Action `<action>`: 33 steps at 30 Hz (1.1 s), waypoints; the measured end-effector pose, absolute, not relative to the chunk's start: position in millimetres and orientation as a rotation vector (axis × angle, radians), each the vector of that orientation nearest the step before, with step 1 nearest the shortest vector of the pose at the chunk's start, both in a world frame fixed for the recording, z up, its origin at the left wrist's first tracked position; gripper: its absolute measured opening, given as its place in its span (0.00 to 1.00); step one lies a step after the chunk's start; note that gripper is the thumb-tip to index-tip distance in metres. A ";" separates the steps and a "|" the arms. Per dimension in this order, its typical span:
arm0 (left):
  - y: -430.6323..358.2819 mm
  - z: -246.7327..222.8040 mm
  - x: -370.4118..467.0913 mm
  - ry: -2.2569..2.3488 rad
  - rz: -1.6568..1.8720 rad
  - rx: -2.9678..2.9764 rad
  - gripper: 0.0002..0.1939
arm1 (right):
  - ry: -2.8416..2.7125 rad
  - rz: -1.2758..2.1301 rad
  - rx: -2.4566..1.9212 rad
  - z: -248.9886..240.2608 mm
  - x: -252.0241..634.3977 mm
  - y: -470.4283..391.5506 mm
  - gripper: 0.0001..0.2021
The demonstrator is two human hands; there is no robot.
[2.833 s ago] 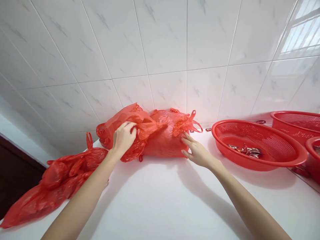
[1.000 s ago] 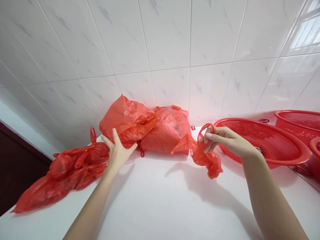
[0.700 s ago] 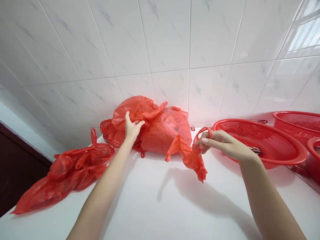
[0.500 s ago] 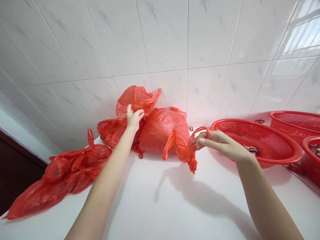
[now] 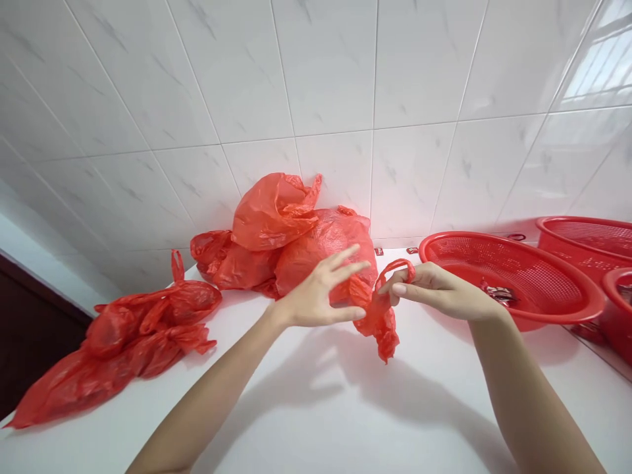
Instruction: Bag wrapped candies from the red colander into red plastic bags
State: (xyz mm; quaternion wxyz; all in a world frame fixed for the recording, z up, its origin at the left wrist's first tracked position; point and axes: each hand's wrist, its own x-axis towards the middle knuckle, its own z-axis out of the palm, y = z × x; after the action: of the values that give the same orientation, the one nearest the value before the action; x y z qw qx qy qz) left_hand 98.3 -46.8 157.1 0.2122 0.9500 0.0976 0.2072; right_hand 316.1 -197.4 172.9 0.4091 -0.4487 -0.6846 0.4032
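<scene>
My right hand (image 5: 434, 288) pinches a crumpled red plastic bag (image 5: 381, 324) near its looped handle, holding it above the white table (image 5: 306, 421). The bag dangles with its lower end bunched up. My left hand (image 5: 323, 289) is just left of it, fingers spread, thumb and fingertips close to the bag's edge; whether they touch it I cannot tell. Behind the hands a pile of red plastic bags (image 5: 328, 240) rests against the wall. On top of that pile lies a puffed-up red bag (image 5: 269, 210).
At the left, more red plastic bags (image 5: 123, 336) lie heaped on the table. To the right stands a red plastic basket (image 5: 557, 296) with small wrapped packets (image 5: 500, 294) inside. Further red baskets (image 5: 592, 253) are at the far right. A tiled wall (image 5: 330, 85) closes off the back.
My left hand has let go of the puffed-up bag on the pile and come right and nearer, beside the bag in my right hand. My right hand has barely moved.
</scene>
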 end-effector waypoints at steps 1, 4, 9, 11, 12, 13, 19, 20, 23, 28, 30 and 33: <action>-53.4 152.7 102.0 0.275 0.535 2.631 0.34 | -1.733 1.036 -1.106 173.5 315.2 -198.5 0.17; -57.8 135.7 110.9 0.361 0.524 2.471 0.27 | -1.728 1.022 -1.065 176.2 315.9 -203.4 0.16; -45.6 117.1 104.3 0.538 0.432 2.119 0.18 | -1.479 0.737 -1.045 179.5 332.7 -213.1 0.18; -45.9 116.3 98.8 0.504 0.434 2.019 0.17 | -1.375 0.656 -1.058 179.5 339.9 -215.3 0.20; -48.2 116.7 97.2 0.471 0.426 1.973 0.20 | -1.341 0.634 -1.071 179.3 342.1 -215.8 0.21; -51.7 117.2 96.7 0.440 0.412 1.933 0.23 | -1.320 0.621 -1.084 179.2 343.1 -215.9 0.21; -85.9 113.4 111.4 0.520 0.504 2.084 0.37 | -1.415 0.660 -1.119 180.3 330.3 -211.9 0.21; -90.6 111.4 114.6 0.535 0.566 2.144 0.36 | -1.424 0.664 -1.113 180.4 328.0 -211.3 0.21; -97.4 105.4 122.2 0.539 0.798 2.268 0.20 | -1.404 0.682 -1.094 180.4 325.3 -210.4 0.21; -80.5 96.5 123.2 0.632 0.845 2.298 0.12 | -1.314 0.689 -1.020 182.4 333.4 -213.2 0.25; -68.3 92.0 118.7 0.711 0.807 2.271 0.14 | -1.244 0.649 -0.981 184.3 339.7 -215.7 0.27; -53.1 85.9 109.1 0.809 0.747 2.182 0.13 | -1.167 0.619 -1.008 186.1 348.5 -219.1 0.28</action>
State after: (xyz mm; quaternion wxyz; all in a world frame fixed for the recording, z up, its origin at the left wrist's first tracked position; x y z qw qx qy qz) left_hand 109.1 -53.1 85.9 0.3417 0.8391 0.3110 0.2872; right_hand 348.5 -219.1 186.1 0.6742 -0.4480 -0.5186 0.2753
